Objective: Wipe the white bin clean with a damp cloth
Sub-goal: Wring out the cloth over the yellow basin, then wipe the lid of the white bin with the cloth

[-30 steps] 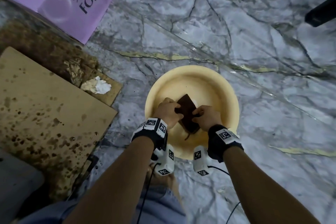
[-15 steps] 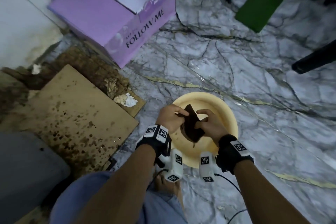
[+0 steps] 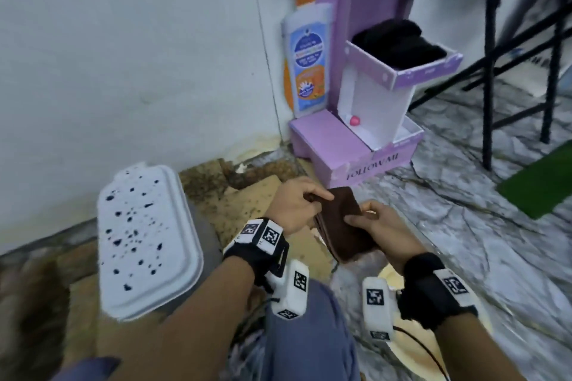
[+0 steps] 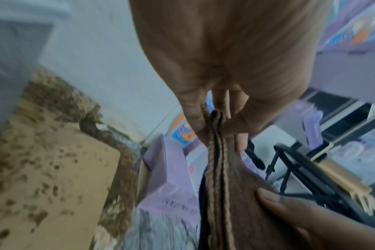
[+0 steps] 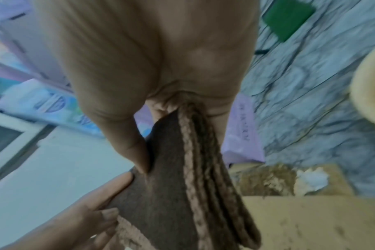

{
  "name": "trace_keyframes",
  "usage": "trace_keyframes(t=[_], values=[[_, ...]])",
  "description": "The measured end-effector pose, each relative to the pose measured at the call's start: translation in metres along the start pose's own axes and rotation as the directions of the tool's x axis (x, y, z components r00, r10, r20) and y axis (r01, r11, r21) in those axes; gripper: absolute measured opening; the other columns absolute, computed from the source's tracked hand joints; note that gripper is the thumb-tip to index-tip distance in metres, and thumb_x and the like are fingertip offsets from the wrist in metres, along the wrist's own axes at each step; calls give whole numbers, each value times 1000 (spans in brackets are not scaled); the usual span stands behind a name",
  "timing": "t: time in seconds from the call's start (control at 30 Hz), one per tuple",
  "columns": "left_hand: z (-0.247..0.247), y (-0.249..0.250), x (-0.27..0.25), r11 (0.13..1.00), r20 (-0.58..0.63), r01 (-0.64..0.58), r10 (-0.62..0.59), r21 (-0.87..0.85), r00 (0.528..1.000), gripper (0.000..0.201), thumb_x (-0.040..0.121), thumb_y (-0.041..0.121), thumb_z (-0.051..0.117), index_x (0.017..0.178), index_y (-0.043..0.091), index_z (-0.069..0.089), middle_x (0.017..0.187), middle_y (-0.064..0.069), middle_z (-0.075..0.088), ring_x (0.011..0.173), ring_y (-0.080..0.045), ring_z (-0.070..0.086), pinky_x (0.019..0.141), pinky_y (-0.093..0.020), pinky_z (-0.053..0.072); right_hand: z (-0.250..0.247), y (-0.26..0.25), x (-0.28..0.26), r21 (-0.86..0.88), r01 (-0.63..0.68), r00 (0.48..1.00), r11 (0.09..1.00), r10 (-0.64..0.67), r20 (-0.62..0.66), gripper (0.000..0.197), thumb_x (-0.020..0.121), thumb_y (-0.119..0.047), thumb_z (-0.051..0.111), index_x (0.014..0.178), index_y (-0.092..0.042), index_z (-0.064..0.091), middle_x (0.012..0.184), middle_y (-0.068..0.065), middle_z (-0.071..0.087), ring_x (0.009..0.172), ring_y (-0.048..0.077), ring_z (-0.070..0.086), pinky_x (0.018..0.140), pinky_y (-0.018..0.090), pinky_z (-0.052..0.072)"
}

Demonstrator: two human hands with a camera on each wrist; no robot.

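The white bin (image 3: 145, 241), a rectangular tub speckled with dark spots, lies bottom-up at the left by the wall. A folded, dark brown cloth (image 3: 343, 223) is held in the air between both hands, right of the bin and apart from it. My left hand (image 3: 322, 199) pinches its far upper corner, thumb on top. My right hand (image 3: 356, 219) pinches its right edge. The left wrist view shows the cloth's (image 4: 220, 186) stitched edges clamped between thumb and fingers. In the right wrist view the cloth (image 5: 182, 177) fans out below my thumb.
The yellow basin (image 3: 390, 275) lies low under my right wrist. A stained cardboard sheet (image 3: 247, 204) covers the floor beyond the hands. Purple boxes (image 3: 349, 145) stand in the corner, black stand legs (image 3: 489, 71) and a green mat (image 3: 541, 182) at the right. My knee (image 3: 303, 334) is below.
Both hands lifted the cloth out of the yellow basin and now hold it folded higher up. The head view swung up and left, bringing the spotted white bin and wall into sight.
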State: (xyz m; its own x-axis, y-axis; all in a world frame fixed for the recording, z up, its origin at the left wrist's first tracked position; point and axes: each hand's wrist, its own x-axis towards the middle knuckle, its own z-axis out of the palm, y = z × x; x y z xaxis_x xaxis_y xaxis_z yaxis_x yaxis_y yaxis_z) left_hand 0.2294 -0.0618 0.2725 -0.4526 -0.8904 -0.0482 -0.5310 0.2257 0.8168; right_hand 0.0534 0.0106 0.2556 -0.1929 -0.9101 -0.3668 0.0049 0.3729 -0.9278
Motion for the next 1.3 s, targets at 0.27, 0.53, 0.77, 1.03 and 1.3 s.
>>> trace_keyframes(t=[0.27,0.53,0.77,1.03,1.3], values=[[-142,-44,-92,996,-287,65,-80,-62,955,37,77,-10,58,95,15,79,109,-3,70,103,-15,61,92,-24,46,161,-56,-28,-43,100,978,994,-90,191,22,81,-4,71,100,-4,59,95,15,71,82,25,68,78,41,56],[-192,-113,-152,967,-454,239,-253,-88,854,39,81,-10,53,97,17,77,108,1,66,98,-11,57,84,-16,41,267,-33,-21,-280,88,960,956,-7,281,20,69,-25,77,85,-16,69,86,7,74,82,26,71,80,48,58],[-185,-157,-163,953,-561,265,-301,-147,771,41,84,-10,51,107,16,73,120,-3,64,112,-16,59,91,-17,43,301,1,-26,-562,194,981,804,-158,114,28,72,-31,81,81,-13,61,72,-3,64,68,13,60,52,20,40],[-178,-198,-189,850,-688,234,-521,-472,505,34,95,14,57,128,20,62,137,-3,53,127,-20,50,108,-42,42,313,20,-37,-731,557,791,393,-518,325,57,91,-39,55,141,-19,36,145,7,35,134,26,32,110,41,34],[-161,-221,-186,800,-642,208,-582,-563,500,40,97,19,57,137,20,54,145,-5,43,132,-23,45,111,-45,38,329,42,-17,-727,683,697,72,-363,619,68,92,-51,3,154,-23,7,161,-3,-6,148,18,-14,120,46,4]])
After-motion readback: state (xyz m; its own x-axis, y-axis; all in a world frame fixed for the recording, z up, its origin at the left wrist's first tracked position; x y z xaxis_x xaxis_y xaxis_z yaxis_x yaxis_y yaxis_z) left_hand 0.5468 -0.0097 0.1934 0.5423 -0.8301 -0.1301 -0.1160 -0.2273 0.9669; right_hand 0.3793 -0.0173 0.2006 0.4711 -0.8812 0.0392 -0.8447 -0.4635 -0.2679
